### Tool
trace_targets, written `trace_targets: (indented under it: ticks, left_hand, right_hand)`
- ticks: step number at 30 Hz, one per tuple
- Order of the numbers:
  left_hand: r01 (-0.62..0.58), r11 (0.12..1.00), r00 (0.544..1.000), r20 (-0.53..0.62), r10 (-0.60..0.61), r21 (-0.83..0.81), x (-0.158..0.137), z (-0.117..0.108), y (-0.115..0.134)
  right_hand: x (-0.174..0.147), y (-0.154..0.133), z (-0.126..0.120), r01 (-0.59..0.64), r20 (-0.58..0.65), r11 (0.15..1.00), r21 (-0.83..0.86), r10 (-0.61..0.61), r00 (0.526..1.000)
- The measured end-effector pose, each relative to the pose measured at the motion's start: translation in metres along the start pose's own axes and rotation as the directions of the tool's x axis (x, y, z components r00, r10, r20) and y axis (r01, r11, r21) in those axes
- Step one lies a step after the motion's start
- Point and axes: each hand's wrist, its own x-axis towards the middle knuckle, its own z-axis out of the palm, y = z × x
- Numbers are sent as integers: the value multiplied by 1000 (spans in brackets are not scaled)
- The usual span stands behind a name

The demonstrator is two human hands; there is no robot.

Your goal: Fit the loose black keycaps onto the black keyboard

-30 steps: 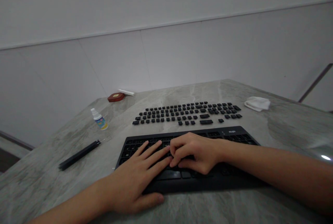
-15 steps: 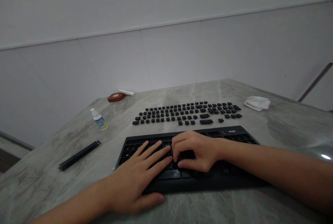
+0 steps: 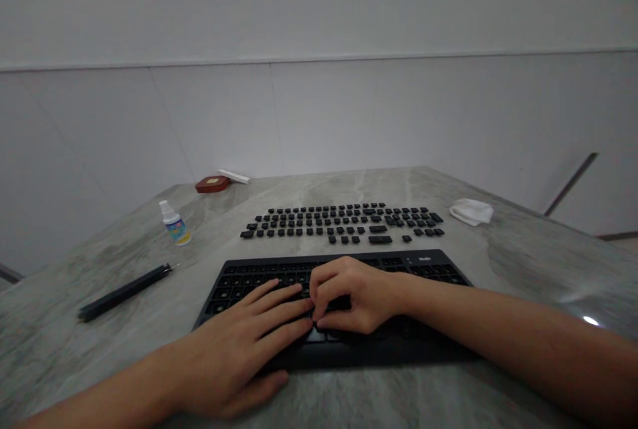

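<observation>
A black keyboard [image 3: 393, 353] lies in front of me, with many bare key sockets showing on its left part. My left hand [image 3: 232, 343] rests flat over its lower left side, fingers spread and the thumb past the front edge. Against the tip of the left index finger, my right hand [image 3: 356, 296] pinches thumb and fingers together low on the keyboard. What sits in that pinch is hidden. Beyond the keyboard, loose black keycaps [image 3: 380, 239] are laid out in rows on the marbled grey table [image 3: 319, 402].
To the left stand a small white spray bottle [image 3: 175, 224] with a colourful label and a long dark tool [image 3: 127, 293] with a thin tip. A red-brown case [image 3: 212, 184] and a white strip [image 3: 234, 176] lie at the back. A white cloth [image 3: 471, 212] is at right.
The view has tilted and shifted slightly. My right hand's pinch has come nearer to me, right up to the left index fingertip. My left hand stays spread on the keyboard.
</observation>
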Motion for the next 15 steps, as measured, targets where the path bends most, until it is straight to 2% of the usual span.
trace_targets:
  ticks: [5, 10, 13, 15]
  left_hand:
    - [-11, 999, 999, -43, 12, 36, 3, 0, 6]
    - [9, 998, 1000, -8, -8, 63, 5, -2, 10]
    - [12, 999, 999, -43, -10, 51, 5, -2, 10]
    - [18, 999, 998, -54, -15, 52, 4, -2, 10]
  right_hand:
    - [-1, -2, 0, -15, 41, 997, -76, 19, 999]
    - [-6, -24, -6, 12, 89, 951, -309, 16, 996]
    - [-15, -39, -5, -55, 98, 904, -425, 107, 989]
    - [-21, -45, -2, -100, 49, 894, -436, 135, 990]
